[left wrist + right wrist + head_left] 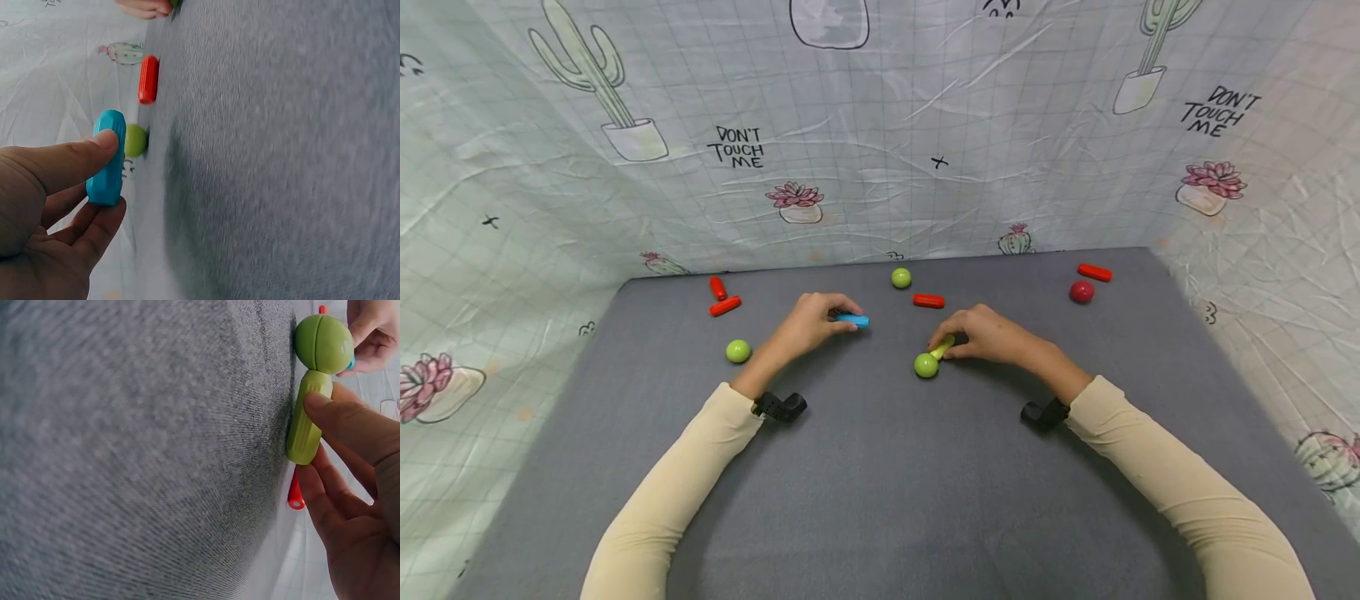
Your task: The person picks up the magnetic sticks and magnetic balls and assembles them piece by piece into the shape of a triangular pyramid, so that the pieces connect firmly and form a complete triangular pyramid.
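Observation:
My left hand (814, 323) pinches a ridged blue stick (107, 164) between thumb and fingers, above the grey cloth. In my right hand (988, 335) is a yellow-green ridged stick (307, 422), held between thumb and fingers close to the cloth. One end of that stick meets a green ball (324, 344) with a seam round it; whether the two are joined I cannot tell. Past the blue stick, the left wrist view shows a red stick (149, 80) and another green ball (135, 140).
Behind the hands lie a green ball (901, 277) and a red stick (928, 301). Two red sticks (725, 306) and a green ball (738, 351) are at the left. At the far right are a red ball (1082, 291) and a red stick (1094, 272). A patterned curtain (880, 150) hangs behind.

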`<act>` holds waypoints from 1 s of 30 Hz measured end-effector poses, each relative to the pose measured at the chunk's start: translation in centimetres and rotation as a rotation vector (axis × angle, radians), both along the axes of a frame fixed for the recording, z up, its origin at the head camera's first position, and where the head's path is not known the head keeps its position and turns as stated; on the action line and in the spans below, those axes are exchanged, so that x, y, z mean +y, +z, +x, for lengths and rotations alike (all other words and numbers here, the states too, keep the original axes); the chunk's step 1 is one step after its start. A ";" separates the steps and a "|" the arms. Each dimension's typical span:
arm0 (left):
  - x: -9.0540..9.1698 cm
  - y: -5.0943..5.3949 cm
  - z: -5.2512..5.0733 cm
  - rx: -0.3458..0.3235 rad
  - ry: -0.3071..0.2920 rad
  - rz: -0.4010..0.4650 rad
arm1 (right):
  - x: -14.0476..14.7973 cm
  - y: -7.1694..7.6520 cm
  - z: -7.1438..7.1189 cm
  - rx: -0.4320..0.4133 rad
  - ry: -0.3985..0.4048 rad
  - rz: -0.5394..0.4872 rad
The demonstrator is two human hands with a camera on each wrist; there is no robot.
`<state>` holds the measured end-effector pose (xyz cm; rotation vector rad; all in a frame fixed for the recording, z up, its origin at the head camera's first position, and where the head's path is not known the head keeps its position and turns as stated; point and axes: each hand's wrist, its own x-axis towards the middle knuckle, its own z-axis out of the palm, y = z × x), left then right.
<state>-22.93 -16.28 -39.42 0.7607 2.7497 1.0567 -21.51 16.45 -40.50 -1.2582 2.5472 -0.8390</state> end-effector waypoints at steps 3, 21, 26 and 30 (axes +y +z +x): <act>0.4 -0.2 0.2 0.007 -0.026 0.016 | 0.0 0.0 0.1 -0.001 0.002 -0.007; 2.8 -0.9 1.2 0.039 -0.152 0.050 | -0.3 0.0 0.2 0.020 -0.010 0.000; 3.3 -1.2 1.2 0.040 -0.183 0.049 | -0.3 -0.2 0.2 0.013 -0.010 -0.009; 3.7 -1.3 1.1 0.030 -0.207 0.044 | -0.2 -0.3 0.1 -0.003 -0.008 -0.041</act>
